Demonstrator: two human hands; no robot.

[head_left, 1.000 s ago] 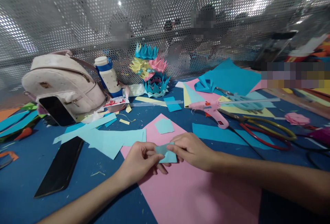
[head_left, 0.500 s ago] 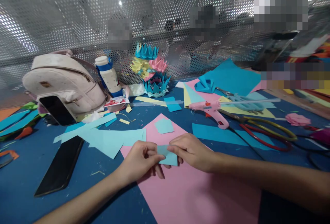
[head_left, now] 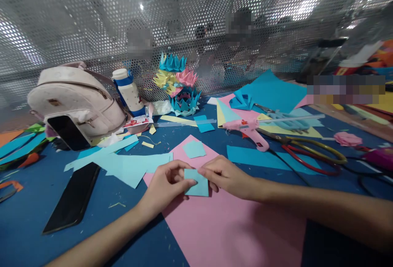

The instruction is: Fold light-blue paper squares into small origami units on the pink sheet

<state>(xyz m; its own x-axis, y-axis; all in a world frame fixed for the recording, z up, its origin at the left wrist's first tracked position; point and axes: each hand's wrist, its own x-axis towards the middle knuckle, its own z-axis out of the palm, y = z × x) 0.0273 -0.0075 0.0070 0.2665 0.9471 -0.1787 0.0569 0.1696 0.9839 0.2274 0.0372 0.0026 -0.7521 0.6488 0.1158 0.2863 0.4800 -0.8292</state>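
Paper square of light turquoise (head_left: 200, 188), small and straight-edged, sits between the person's two bare hands, over a large pink paper sheet (head_left: 239, 230); whether its lower edge touches the sheet I cannot tell. The left hand (head_left: 166, 183) is partly closed around the square's left side, its thumb lying across the front face and its fingers bent behind. The right hand (head_left: 229, 177) is curled in a pinch at the upper right corner, thumb on the paper, the other fingers folded near the right edge. So the square lies to the right of the left palm and to the left of the right one.

Just beyond the hands, a ragged pale turquoise paper scrap (head_left: 194, 149) rests on the pink sheet. Left of it, wide pale turquoise paper strips (head_left: 129, 168) spread over the dark blue tabletop (head_left: 129, 226), partly covering a flat black phone (head_left: 73, 199). Beyond the right hand lie a bright blue paper strip (head_left: 258, 156), a pale pink plastic glue gun (head_left: 250, 130) and metal scissors (head_left: 287, 140) with red and yellow handles.
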